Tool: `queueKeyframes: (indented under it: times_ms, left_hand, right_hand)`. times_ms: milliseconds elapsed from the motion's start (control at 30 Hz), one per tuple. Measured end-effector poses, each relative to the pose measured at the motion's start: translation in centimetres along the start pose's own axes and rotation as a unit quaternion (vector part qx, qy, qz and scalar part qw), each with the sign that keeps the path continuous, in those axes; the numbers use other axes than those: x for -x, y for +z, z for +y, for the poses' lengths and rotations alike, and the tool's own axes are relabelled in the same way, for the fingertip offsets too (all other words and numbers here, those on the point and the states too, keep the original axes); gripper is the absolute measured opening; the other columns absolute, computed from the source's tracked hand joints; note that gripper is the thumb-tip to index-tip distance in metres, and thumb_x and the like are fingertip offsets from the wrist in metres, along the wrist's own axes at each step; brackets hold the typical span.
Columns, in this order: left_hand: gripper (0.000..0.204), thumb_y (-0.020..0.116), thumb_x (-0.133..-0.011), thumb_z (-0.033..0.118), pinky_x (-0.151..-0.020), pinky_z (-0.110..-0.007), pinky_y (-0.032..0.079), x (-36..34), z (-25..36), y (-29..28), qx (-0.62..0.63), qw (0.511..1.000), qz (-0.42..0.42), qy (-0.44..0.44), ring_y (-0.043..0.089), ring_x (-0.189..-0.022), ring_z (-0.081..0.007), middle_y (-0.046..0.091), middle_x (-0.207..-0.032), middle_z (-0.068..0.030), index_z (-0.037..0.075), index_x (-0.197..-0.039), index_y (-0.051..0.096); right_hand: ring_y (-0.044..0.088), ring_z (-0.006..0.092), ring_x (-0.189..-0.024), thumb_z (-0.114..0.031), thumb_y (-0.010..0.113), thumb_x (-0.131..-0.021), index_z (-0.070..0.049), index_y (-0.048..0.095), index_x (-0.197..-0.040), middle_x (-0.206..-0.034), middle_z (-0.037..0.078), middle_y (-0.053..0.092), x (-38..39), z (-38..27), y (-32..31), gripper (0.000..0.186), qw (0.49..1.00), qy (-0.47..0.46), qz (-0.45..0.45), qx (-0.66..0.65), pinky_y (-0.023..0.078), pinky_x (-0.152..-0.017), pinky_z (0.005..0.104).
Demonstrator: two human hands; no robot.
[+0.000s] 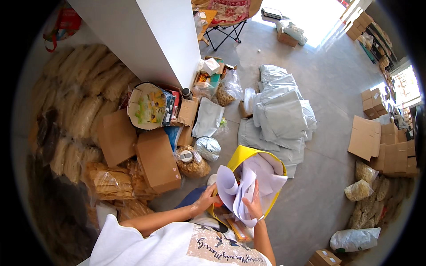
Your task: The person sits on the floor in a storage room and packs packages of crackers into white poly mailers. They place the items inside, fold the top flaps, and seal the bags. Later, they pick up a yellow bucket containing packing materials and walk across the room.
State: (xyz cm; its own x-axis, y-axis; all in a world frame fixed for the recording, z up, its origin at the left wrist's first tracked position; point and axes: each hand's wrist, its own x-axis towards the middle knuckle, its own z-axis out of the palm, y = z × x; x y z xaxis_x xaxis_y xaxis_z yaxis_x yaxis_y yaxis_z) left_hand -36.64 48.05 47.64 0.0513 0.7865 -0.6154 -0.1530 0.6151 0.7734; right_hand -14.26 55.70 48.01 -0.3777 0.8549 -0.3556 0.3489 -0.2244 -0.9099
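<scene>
Watching from above, I see my left hand (205, 198) and right hand (254, 205) gripping curled white paper sheets (239, 190) inside an open yellow fabric bag (242, 155) on the grey floor (328, 177); which fingers pinch is unclear. Silver mailer bags (282, 115) lie just beyond.

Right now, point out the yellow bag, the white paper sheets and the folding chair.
yellow bag (245, 153), head view, on its yellow rim at the top.
white paper sheets (228, 186), head view, on the curled front sheet.
folding chair (226, 30), head view, on its crossed black legs.
</scene>
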Motion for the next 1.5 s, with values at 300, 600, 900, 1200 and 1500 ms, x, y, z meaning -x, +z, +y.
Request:
queueKeyframes:
  times_ms: [300,600,900,1200,1500]
  left_hand:
    - [0.041,0.059,-0.071,0.008,-0.086,-0.029,0.044,0.3,4.3,-0.2,0.109,0.994,-0.022,-0.02,0.058,-0.096,-0.0175,0.062,-0.104,-0.008,-0.001,-0.11,0.057]
    - [0.053,0.053,-0.081,0.021,-0.097,-0.036,0.041,-0.5,3.2,-4.2,0.142,0.986,-0.032,-0.079,0.053,-0.111,-0.0256,0.052,-0.123,-0.0132,0.001,-0.129,0.04]
    - [0.051,0.052,-0.085,0.029,-0.094,-0.037,0.043,-2.6,6.8,-1.3,0.076,0.987,-0.124,-0.064,0.052,-0.113,-0.0239,0.052,-0.122,-0.011,0.004,-0.128,0.04]
    - [0.06,0.06,-0.077,0.026,-0.095,-0.039,0.042,-7.7,6.3,6.9,0.08,0.964,-0.233,-0.104,0.052,-0.113,-0.0252,0.052,-0.122,-0.0101,0.007,-0.13,0.039]
    - [0.055,0.059,-0.074,0.02,-0.092,-0.037,0.044,-10.0,6.7,19.4,0.006,0.971,-0.233,-0.057,0.054,-0.108,-0.0243,0.054,-0.118,-0.0091,0.006,-0.126,0.045]
  right_hand:
    - [0.012,0.0367,-0.138,-0.058,0.073,-0.064,-0.001,0.008,-0.145,-0.149,0.022,0.013,-1.4,0.0,1.6,0.117,0.996,-0.003,0.012,0.093,0.015,-0.11,0.0452]
    - [0.004,0.0391,-0.139,-0.062,0.073,-0.06,-0.012,0.004,-0.147,-0.151,0.018,0.007,-1.3,-1.8,6.8,0.122,0.986,0.056,0.05,0.148,0.012,-0.102,0.0672]
    - [0.003,0.0396,-0.139,-0.057,0.076,-0.056,-0.014,0.005,-0.147,-0.151,0.018,0.004,0.1,-1.4,4.9,0.123,0.98,0.07,0.13,0.135,0.016,-0.1,0.0681]
    - [0.001,0.0388,-0.14,-0.054,0.077,-0.057,-0.016,0.005,-0.147,-0.152,0.017,0.003,4.6,0.3,-1.6,0.121,0.954,0.114,0.26,0.097,0.014,-0.101,0.067]
    - [0.002,0.0405,-0.139,-0.054,0.077,-0.057,-0.015,0.004,-0.147,-0.152,0.017,0.001,7.9,4.5,-12.2,0.123,0.943,0.118,0.293,0.107,0.015,-0.101,0.0677]
